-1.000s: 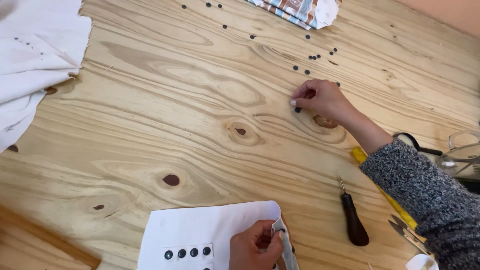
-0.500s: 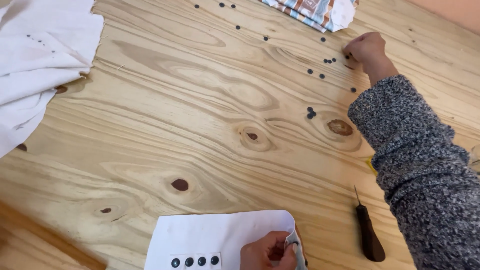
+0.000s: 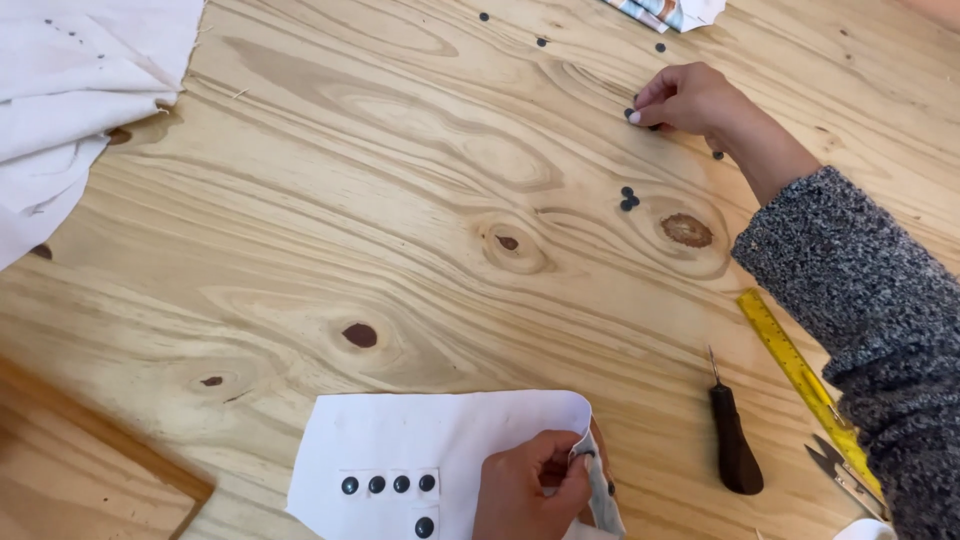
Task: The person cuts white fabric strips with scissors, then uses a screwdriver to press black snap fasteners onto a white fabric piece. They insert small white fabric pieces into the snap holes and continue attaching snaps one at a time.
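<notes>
Your right hand pinches small dark studs far out on the wooden table. Your left hand grips the folded edge of the white fabric piece at the near edge. An awl and yellow ruler lie to the right.

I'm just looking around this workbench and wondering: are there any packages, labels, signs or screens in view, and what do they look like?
No packages, signs or screens show.
Yellow ruler: the only marked thing, lying slantwise at the right edge of the wooden table, a long flat strip with fine dark markings.
White fabric piece: near the bottom edge, held by the left hand, plain, with dark round snaps and no label.
</notes>
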